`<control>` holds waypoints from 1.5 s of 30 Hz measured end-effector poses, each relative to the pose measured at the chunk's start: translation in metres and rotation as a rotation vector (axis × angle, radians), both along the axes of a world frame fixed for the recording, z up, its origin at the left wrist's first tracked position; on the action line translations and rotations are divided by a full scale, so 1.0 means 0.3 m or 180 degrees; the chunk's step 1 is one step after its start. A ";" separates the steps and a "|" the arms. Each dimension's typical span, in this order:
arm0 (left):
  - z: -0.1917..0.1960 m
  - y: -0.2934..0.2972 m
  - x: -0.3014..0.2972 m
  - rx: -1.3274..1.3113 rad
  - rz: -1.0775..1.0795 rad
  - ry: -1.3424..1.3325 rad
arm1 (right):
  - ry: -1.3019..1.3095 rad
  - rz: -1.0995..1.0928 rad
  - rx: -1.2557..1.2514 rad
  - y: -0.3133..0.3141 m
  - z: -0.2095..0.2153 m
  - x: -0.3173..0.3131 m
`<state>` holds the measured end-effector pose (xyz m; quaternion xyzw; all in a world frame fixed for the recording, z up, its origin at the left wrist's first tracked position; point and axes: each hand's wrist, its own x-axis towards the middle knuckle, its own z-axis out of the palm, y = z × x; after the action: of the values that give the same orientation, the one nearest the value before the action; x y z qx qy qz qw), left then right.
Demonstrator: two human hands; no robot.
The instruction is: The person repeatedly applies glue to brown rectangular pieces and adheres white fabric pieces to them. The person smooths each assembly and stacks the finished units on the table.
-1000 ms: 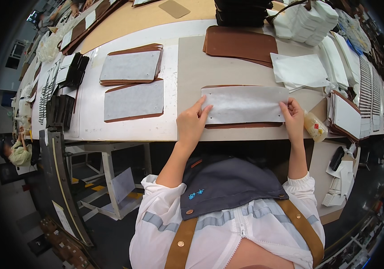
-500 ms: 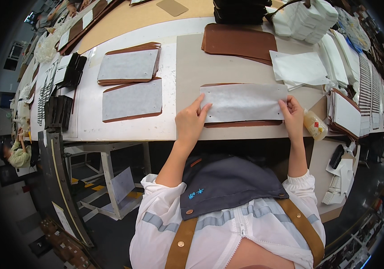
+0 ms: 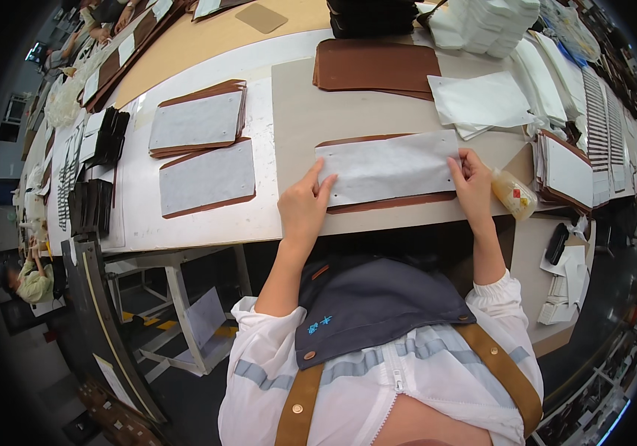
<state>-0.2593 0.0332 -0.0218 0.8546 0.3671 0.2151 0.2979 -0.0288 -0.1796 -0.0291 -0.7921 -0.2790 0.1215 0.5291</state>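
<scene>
Apparent alignment step: left hand has thumb and forefinger spread, right hand pinches the white sheet over brown panels (next move likely needs even margins).

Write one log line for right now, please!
left hand: touches white sheet, left end | right hand: touches right end | beneath: brown piece | nearby: yellowish bottle

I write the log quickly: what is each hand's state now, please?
Left hand: touching the white sheet at its left edge; closed or open cannot be told.
Right hand: holding the white sheet's right edge.
</scene>
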 end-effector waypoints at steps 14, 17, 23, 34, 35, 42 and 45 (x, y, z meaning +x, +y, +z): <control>-0.018 0.003 0.003 -0.0212 0.0067 0.0012 | -0.1167 -0.0046 -0.1004 0.013 0.072 -0.033; -0.017 0.007 0.001 -0.0191 0.0057 0.0033 | -0.1100 -0.0064 -0.1073 0.013 0.077 -0.033; -0.016 0.008 -0.002 -0.0219 0.0041 0.0049 | -0.1027 -0.0002 -0.1110 0.011 0.084 -0.031; -0.019 0.010 -0.001 -0.0263 0.0061 0.0036 | -0.0929 0.0091 -0.1215 0.011 0.097 -0.032; -0.021 0.010 0.000 -0.0266 0.0064 0.0040 | -0.0927 0.0104 -0.1243 0.011 0.095 -0.029; -0.022 0.011 -0.002 -0.0246 0.0078 0.0037 | -0.1269 0.0169 -0.1193 0.007 0.058 -0.012; -0.026 0.012 -0.002 -0.0239 0.0080 0.0063 | -0.1313 0.0194 -0.1236 0.009 0.061 -0.008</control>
<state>-0.2600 0.0370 -0.0297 0.8401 0.3886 0.1964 0.3234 -0.0314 -0.1769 -0.0107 -0.8779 -0.3759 0.0247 0.2956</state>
